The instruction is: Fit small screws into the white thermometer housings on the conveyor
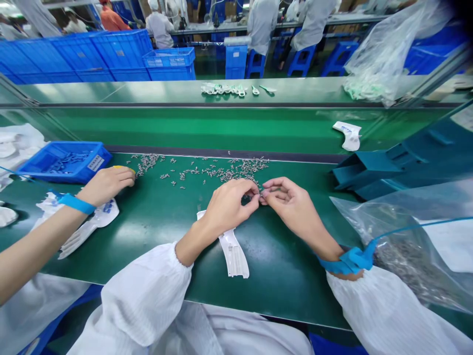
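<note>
My left hand [229, 204] and my right hand [286, 204] meet fingertip to fingertip over the green mat, both pinched on a tiny metal part that I cannot make out clearly. Just beyond them lie several small silver screws [221, 170] scattered along the mat's far edge. Under my left wrist lies a white plastic housing [233, 252], flat on the mat. A blue strap [349, 260] circles my right wrist, with a blue cord leading right.
A co-worker's arm reaches in from the left; that hand [107, 183] rests by a white plastic part [86, 227] and a blue tray [64, 160] of screws. Clear bags [410, 251] lie at right, a teal bin [399, 160] behind. The conveyor [221, 128] carries a white piece [348, 134].
</note>
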`<state>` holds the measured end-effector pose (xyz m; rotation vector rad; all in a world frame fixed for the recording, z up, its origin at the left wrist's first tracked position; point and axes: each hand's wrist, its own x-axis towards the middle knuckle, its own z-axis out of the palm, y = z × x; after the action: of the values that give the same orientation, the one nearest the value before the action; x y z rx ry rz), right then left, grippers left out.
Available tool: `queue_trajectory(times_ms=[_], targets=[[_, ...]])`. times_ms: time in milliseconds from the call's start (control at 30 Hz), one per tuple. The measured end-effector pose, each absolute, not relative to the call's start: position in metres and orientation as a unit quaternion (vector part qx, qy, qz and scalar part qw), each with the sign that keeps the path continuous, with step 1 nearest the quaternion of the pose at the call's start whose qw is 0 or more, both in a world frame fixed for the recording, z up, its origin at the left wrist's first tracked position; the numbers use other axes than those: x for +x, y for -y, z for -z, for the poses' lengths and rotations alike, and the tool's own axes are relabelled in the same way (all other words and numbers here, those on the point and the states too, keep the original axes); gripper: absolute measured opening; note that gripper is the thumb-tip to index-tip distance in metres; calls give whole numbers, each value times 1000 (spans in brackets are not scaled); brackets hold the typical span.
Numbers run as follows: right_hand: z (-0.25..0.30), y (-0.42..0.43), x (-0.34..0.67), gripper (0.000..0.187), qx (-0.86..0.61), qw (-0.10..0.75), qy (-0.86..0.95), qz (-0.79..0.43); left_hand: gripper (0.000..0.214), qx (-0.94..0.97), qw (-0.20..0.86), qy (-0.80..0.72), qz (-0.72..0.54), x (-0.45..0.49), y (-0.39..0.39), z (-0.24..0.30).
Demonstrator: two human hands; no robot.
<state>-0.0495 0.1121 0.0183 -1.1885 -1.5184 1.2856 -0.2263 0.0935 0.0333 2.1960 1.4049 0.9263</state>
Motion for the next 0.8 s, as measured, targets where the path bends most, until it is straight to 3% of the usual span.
queue_trajectory(times_ms=[300,567,800], targets=[[-17,-112,-49,28,-452,411,625,-486,11,810,187,-466,-302,-231,-94,-34],[-18,-115,-48,31,-450,404,593,-532,17,869,99,-431,-222,-236,-96,-36],[-21,-116,-48,39,-420,431,547,-582,22,861,138,-428,-238,-234,-95,-36]])
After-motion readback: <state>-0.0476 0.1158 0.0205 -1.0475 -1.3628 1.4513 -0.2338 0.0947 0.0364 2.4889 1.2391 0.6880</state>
